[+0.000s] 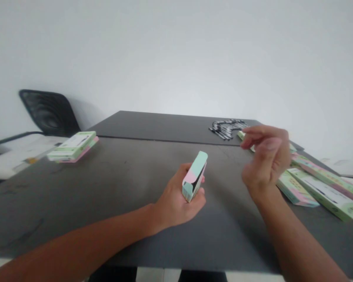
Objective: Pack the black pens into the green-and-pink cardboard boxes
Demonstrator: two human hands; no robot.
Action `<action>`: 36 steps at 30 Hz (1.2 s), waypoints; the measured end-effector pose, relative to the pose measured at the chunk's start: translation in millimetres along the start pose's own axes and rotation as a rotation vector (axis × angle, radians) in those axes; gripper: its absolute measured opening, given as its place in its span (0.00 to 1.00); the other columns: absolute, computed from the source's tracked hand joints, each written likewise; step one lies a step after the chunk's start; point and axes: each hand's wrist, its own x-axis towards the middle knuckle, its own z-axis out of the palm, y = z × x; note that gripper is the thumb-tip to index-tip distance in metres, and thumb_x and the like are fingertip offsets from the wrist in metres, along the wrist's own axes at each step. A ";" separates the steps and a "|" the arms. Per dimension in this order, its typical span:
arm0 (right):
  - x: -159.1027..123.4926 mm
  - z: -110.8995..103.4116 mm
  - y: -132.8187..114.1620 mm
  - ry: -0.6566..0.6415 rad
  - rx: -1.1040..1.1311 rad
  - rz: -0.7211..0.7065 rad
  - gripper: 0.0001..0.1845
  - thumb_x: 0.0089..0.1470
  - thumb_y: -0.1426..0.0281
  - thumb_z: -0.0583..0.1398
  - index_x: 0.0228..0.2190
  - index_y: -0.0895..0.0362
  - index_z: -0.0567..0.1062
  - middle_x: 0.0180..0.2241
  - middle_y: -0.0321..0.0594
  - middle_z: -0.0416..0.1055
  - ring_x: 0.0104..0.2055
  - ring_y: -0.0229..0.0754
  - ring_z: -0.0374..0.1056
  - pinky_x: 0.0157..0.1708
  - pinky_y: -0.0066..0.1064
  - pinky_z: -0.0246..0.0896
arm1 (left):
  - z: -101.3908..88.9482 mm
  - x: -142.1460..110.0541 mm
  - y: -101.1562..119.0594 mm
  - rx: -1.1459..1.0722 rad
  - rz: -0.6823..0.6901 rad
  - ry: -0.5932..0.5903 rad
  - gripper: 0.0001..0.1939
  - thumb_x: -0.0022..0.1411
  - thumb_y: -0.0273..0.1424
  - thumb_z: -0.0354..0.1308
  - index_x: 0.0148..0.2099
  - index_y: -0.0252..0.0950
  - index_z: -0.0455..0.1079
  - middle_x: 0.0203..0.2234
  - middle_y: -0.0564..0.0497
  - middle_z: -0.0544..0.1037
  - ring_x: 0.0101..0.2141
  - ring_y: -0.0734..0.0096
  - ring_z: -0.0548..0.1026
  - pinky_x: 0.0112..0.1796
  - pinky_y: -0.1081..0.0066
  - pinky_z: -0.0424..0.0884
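Note:
My left hand [176,199] grips a slim carton [197,168] in pale green and pink over the near middle of the table. One narrow end of the carton faces me, with its flap raised and a dark gap showing beneath. To the right, my right hand [266,156] is up in the air, apart from the carton. Its fingers are loosely bent, with space between them and the thumb, and I see nothing in it. Behind it, at the back right, lies a loose pile of black and silver pens [228,128].
Several green and pink pen boxes [326,192] lie on the right side of the dark table [106,188], some partly behind my right hand. A small stack of similar boxes [75,147] sits at the left edge. Beyond stands a black mesh chair [50,111].

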 end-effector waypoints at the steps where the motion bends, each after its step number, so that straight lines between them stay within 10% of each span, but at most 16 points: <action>1: -0.3 0.5 8.3 -0.002 -0.017 0.036 0.26 0.75 0.51 0.49 0.42 0.53 0.80 0.28 0.37 0.69 0.29 0.41 0.67 0.34 0.39 0.60 | -0.7 0.2 0.3 -0.009 0.036 0.001 0.20 0.65 0.24 0.60 0.58 0.40 0.64 0.46 0.47 0.76 0.42 0.63 0.79 0.46 0.62 0.76; 18: -77.6 9.6 157.5 -0.682 -0.913 0.348 0.30 0.70 0.53 0.53 0.63 0.56 0.75 0.64 0.58 0.67 0.60 0.64 0.63 0.54 0.53 0.62 | 1.5 7.4 -8.5 -0.047 0.038 0.073 0.21 0.63 0.23 0.60 0.56 0.39 0.63 0.41 0.49 0.75 0.36 0.67 0.76 0.40 0.65 0.75; 36: -53.1 43.8 241.1 -0.739 -1.070 0.418 0.28 0.70 0.51 0.53 0.54 0.51 0.85 0.62 0.53 0.70 0.63 0.63 0.60 0.59 0.54 0.56 | 8.4 4.2 -11.0 -0.059 0.018 -0.006 0.26 0.56 0.23 0.63 0.56 0.40 0.62 0.42 0.49 0.74 0.37 0.66 0.75 0.38 0.67 0.72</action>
